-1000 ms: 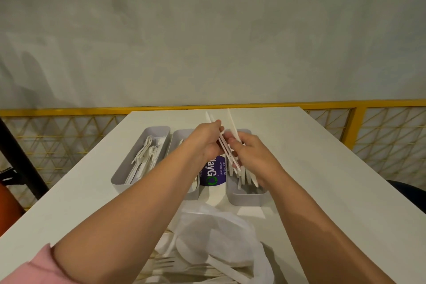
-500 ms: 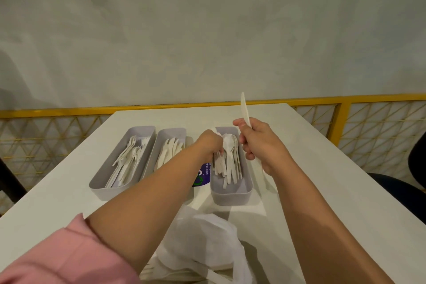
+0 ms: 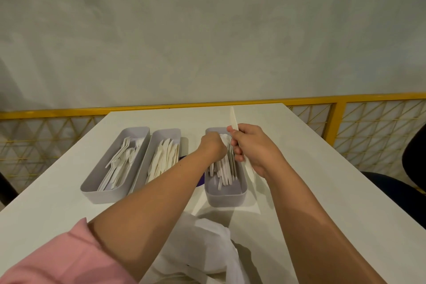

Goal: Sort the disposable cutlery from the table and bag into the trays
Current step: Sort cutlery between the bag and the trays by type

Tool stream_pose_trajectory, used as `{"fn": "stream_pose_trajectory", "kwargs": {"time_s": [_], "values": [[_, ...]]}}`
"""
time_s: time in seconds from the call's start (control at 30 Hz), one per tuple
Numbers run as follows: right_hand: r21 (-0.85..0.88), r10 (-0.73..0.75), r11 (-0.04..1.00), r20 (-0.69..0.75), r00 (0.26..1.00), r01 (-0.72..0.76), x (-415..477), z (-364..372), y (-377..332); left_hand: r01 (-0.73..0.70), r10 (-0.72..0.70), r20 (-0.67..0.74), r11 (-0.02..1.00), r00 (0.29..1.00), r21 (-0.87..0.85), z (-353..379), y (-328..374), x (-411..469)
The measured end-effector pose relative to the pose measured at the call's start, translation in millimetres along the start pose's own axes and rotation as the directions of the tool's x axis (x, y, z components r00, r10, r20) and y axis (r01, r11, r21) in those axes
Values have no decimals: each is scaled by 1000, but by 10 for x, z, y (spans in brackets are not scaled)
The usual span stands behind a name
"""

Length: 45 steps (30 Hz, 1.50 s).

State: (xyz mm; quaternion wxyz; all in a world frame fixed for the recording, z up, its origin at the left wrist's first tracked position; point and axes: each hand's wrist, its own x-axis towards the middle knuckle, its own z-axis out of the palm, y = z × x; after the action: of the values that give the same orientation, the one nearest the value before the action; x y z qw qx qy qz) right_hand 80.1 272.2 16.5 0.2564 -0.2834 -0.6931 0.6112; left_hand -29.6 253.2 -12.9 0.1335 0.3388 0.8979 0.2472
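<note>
Three grey trays stand side by side on the white table [image 3: 299,168]. The left tray [image 3: 92,189] holds forks, the middle tray [image 3: 156,134] knives, the right tray [image 3: 227,198] spoons. My left hand [image 3: 213,148] reaches down into the right tray, its fingers curled round a bunch of white spoons [image 3: 222,173] whose handles fan out toward me. Just right of it, my right hand [image 3: 253,147] grips one white knife [image 3: 234,117], which points up and away over the tray's right rim. A white plastic bag [image 3: 202,249] lies near me between my forearms.
A purple-labelled item [image 3: 201,181] sits between the middle and right trays, mostly hidden by my left arm. A yellow mesh railing [image 3: 345,122] runs behind and to the right of the table. Part of a dark chair [image 3: 410,182] is at the right edge.
My hands have parted: the left carried the spoons down into the right tray, while the right kept the knife and moved slightly right. The trays' contents now show.
</note>
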Motion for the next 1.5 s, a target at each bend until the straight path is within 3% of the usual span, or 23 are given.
{"fn": "stream_pose_trajectory", "kwargs": {"time_s": [0.23, 0.4, 0.53, 0.63, 0.73, 0.87, 1.03, 1.3, 1.5], "values": [[-4, -66, 998, -71, 995, 66, 2, 16, -1, -114, 104, -53, 959, 993, -259, -205, -41, -267], [52, -69, 996, -145, 987, 78, 10, 36, -4, -87, 178, 106, 815, 978, -573, -339, -96, -579], [144, -44, 987, -136, 990, 64, -21, 77, -20, -73, 254, 222, 796, 941, -600, -394, -134, -709], [164, -25, 986, -82, 996, 38, -50, 113, -20, -113, 293, 203, 783, 934, -612, -450, -175, -726], [87, -29, 996, -11, 1000, 30, -56, 148, 3, -50, 240, 200, 749, 950, -661, -544, -262, -705], [12, 11, 1000, 46, 999, -11, -68, 163, 16, 42, 13, 81, 770, 997, -637, -758, -491, -555], [-4, 1, 1000, 86, 996, -1, -89, 173, -1, 149, -217, -91, 867, 972, -475, -809, -900, -265], [-86, -4, 996, 167, 986, 18, -114, 245, 28, 228, -268, -136, 940, 954, -252, -568, -1129, -56], [-112, -5, 993, 222, 975, 31, -116, 253, 35, 230, -263, -89, 934, 961, -274, -576, -1140, -37]]}}
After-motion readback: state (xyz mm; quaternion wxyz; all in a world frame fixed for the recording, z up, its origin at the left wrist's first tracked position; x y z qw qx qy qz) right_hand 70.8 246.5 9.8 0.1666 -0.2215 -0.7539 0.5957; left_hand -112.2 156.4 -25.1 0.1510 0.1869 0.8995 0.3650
